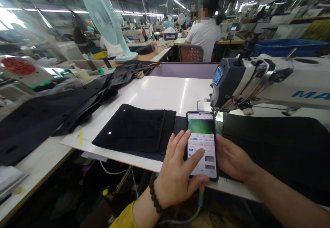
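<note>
A smartphone (199, 162) with a lit screen stands at the table's front edge, a cable at its lower end. My right hand (235, 159) grips it by the right side, the fingers partly hidden behind it. Across the screen lies my left hand (176, 173), fingers spread, with the index fingertip at the screen and the thumb by the phone's lower edge. A dark beaded bracelet circles my left wrist. Left of the phone, a folded black fabric piece (139, 128) with two metal eyelets lies flat. More black fabric (273, 149) lies to the right.
A sewing machine (257, 83) stands behind the phone on the white tabletop (165, 94). Long black fabric pieces (64, 107) stretch along the left. A pale blue fan (103, 18) is at the back left. Farther off, a person in a white shirt (203, 33) sits facing away.
</note>
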{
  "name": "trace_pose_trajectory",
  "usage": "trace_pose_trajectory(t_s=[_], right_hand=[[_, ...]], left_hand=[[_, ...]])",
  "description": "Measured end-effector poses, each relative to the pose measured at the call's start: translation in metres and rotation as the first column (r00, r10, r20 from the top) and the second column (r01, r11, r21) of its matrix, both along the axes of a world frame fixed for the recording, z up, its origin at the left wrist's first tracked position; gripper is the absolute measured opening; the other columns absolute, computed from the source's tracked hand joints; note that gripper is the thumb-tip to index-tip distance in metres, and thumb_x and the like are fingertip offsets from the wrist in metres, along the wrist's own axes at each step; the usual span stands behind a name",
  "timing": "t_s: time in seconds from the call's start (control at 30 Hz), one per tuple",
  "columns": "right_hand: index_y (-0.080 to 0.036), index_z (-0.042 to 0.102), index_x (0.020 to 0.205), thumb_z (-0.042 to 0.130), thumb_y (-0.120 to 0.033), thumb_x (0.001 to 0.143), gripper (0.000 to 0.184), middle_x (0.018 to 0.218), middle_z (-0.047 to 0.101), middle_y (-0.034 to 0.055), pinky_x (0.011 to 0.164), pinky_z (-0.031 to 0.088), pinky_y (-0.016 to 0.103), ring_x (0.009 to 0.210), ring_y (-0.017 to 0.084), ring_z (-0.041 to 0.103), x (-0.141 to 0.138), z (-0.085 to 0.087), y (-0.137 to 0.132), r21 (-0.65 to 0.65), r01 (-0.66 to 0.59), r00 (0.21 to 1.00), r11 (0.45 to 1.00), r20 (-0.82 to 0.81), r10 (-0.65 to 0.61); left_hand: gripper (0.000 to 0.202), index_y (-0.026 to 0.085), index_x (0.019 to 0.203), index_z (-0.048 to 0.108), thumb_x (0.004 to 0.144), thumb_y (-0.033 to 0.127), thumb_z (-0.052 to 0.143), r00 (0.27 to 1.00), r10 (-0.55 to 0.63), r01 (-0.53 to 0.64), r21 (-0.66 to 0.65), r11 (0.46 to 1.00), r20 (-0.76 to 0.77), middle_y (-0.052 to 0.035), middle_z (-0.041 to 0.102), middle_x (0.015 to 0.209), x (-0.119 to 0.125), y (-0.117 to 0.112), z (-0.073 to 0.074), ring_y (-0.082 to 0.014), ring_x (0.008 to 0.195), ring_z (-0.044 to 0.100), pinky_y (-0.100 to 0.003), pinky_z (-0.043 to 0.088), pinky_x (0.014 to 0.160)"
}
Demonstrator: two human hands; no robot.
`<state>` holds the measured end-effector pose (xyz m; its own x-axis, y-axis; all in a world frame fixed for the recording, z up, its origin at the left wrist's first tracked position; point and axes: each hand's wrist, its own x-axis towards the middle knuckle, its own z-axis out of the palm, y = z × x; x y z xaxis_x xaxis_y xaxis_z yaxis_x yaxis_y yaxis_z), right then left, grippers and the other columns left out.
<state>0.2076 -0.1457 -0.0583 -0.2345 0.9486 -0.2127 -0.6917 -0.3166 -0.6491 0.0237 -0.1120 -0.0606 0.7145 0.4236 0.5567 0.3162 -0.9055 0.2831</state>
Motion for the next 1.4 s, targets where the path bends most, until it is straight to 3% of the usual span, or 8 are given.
trace_pose_trajectory(t_s=[0.27,0.5,0.77,1.07,1.4], right_hand=[[-0.020,0.064,0.104,0.051,-0.044,0.082,0.036,0.108,0.066,0.0044,0.100,0.034,0.041,0.107,0.023,0.056,0.000,0.000,-0.001,-0.019,0.003,1.000,1.000,0.029,-0.002],[-0.020,0.064,0.103,0.047,-0.043,0.085,0.034,0.108,0.066,0.0051,0.105,0.026,0.043,0.108,0.022,0.055,-0.001,0.001,0.000,-0.045,0.024,0.997,0.999,0.068,-0.021],[-0.019,0.064,0.103,0.049,-0.043,0.083,0.034,0.108,0.066,0.0055,0.104,0.028,0.044,0.110,0.024,0.053,-0.001,0.001,0.001,-0.044,0.012,0.999,0.999,0.041,-0.010],[-0.018,0.065,0.102,0.050,-0.040,0.083,0.033,0.108,0.066,0.0062,0.104,0.028,0.042,0.110,0.023,0.054,-0.002,0.004,0.001,-0.040,0.006,1.000,0.999,0.014,-0.006],[-0.017,0.067,0.097,0.055,-0.042,0.080,0.032,0.100,0.069,0.0068,0.102,0.029,0.044,0.104,0.024,0.057,-0.003,0.002,0.001,-0.031,0.014,1.000,0.999,0.023,-0.013]], left_hand=[[0.044,0.014,0.118,0.050,0.086,0.044,0.045,1.000,0.011,-0.011,0.013,1.000,0.018,-0.0190,0.015,0.142,-0.001,0.002,0.000,-0.0367,0.130,0.018,-0.059,0.020,0.101],[0.043,0.015,0.121,0.046,0.086,0.040,0.047,0.998,0.056,-0.057,0.013,0.998,0.026,-0.0183,0.014,0.143,-0.003,0.004,-0.001,-0.0370,0.130,0.018,-0.060,0.021,0.100],[0.043,0.016,0.122,0.045,0.087,0.040,0.044,0.997,0.059,-0.059,-0.007,0.998,0.040,-0.0164,0.012,0.144,-0.006,0.005,-0.001,-0.0363,0.131,0.017,-0.059,0.021,0.101],[0.045,0.016,0.128,0.036,0.091,0.040,0.036,0.989,0.127,-0.118,-0.111,0.987,0.080,-0.0161,0.017,0.142,-0.012,0.008,-0.007,-0.0336,0.131,0.019,-0.056,0.025,0.102],[0.050,0.018,0.135,0.024,0.091,0.041,0.034,0.986,0.125,-0.103,-0.189,0.977,0.109,-0.0155,0.019,0.142,-0.013,0.010,-0.014,-0.0312,0.132,0.019,-0.055,0.025,0.103]])
